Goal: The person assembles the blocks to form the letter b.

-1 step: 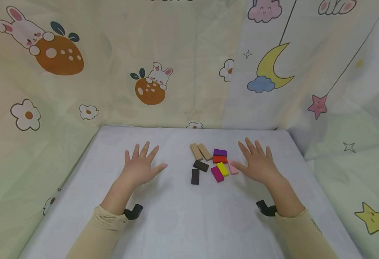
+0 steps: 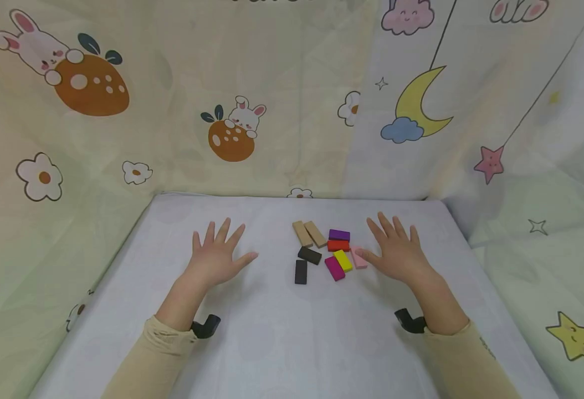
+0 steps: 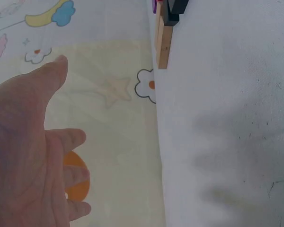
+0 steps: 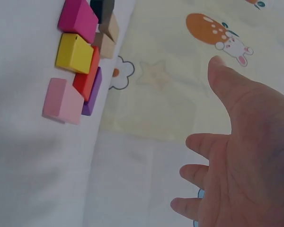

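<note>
Both hands are held above the white table with fingers spread and nothing in them. My left hand (image 2: 214, 260) is to the left of a loose group of small rectangular blocks. To their right is my right hand (image 2: 396, 255), its thumb overlapping the pink block (image 2: 359, 259) in the head view; the right wrist view shows them apart. Two plain wooden blocks (image 2: 315, 234) lie at the back, with a purple block (image 2: 339, 235) and a red block (image 2: 338, 245) beside them. Nearer are a yellow block (image 4: 73, 53), a magenta block (image 4: 79, 20) and two black blocks (image 2: 301, 272).
The white table (image 2: 272, 343) meets a hanging cloth backdrop (image 2: 172, 111) printed with rabbits, flowers, a moon and stars. The cloth also runs along both sides. A black wrist mount (image 2: 206, 327) shows at the left cuff, and another black mount (image 2: 410, 321) at the right.
</note>
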{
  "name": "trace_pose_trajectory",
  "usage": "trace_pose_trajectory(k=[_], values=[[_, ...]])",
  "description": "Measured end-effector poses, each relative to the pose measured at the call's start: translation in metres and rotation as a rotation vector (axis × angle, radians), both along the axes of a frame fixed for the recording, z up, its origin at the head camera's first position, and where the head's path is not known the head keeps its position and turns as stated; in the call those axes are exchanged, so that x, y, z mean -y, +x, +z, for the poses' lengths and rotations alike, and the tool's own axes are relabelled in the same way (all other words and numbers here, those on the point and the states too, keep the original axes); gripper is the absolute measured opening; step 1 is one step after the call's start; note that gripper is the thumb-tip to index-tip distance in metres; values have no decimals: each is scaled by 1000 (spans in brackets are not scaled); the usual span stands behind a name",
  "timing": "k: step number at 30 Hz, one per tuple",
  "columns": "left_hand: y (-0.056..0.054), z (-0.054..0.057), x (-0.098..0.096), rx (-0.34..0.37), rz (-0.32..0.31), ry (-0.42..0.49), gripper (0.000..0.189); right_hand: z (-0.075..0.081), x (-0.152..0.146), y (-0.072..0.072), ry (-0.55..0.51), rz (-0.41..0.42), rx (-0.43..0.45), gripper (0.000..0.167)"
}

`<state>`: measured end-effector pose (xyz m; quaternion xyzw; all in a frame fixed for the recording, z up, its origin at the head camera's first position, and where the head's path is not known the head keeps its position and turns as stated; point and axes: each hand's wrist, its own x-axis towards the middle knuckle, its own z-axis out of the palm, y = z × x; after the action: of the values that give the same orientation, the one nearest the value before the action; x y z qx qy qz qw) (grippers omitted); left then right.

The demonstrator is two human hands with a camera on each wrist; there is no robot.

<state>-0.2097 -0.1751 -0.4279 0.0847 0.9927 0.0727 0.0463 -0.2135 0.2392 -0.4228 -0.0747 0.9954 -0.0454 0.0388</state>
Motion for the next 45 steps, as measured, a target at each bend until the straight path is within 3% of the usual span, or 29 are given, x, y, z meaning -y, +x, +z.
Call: trace_pose_trajectory(k=[4, 9, 13, 19, 22, 25, 33, 38, 45], values=[[0, -2, -1, 3, -11, 28, 89, 0, -1, 2, -22, 15, -6, 91], [-1, -15, -5, 19, -46, 109, 85, -6, 4, 7, -106, 66, -37, 78], [-5, -36, -17, 18, -131, 189, 78, -17, 19, 14, -261, 45, 14, 65], [-5, -76, -40, 106, -268, 375, 71, -38, 56, 19, -438, 61, 34, 48], [-4, -90, -49, 125, -286, 422, 74, -48, 73, 19, -512, 92, 36, 41], [-6, -95, -56, 105, -284, 475, 76, -57, 86, 18, -583, 102, 53, 36], [-23, -112, -71, -16, -381, 362, 80, -76, 102, 19, -673, 80, 90, 32], [-25, -119, -77, -57, -372, 300, 81, -83, 107, 21, -702, 125, 118, 28], [-26, -120, -84, -73, -352, 273, 74, -91, 105, 20, -735, 104, 135, 22]])
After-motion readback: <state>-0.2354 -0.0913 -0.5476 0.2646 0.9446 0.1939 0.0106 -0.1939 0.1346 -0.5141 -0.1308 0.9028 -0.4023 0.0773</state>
